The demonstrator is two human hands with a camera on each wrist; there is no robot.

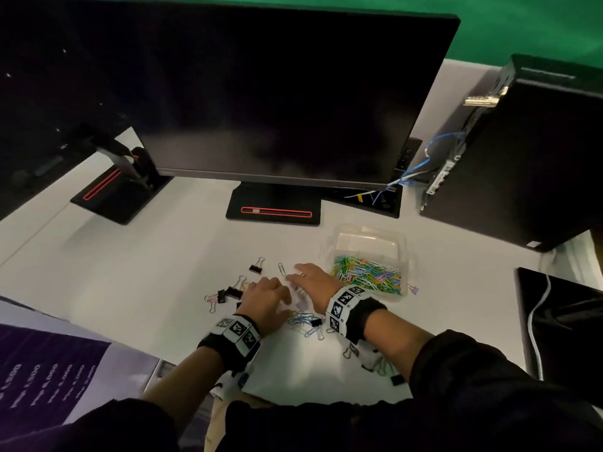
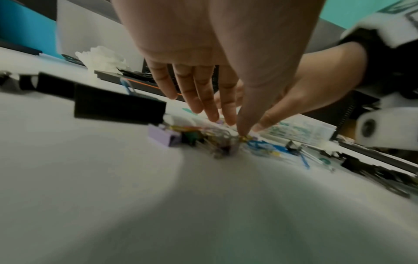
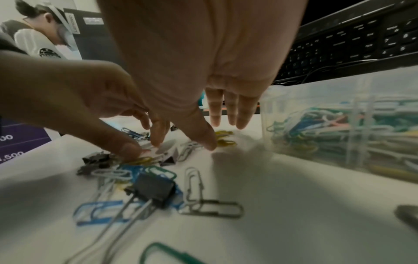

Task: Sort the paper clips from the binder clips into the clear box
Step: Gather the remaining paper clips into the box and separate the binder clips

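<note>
Clips lie mixed on the white desk under my hands, paper clips among black binder clips. My left hand reaches down, fingertips on a yellow paper clip, grip unclear. My right hand hovers flat, fingers straight, holding nothing. Just right of it stands the clear box, part-filled with coloured paper clips.

Black sleeves, black wristbands with white tag-printed blocks, perhaps foam.
</note>
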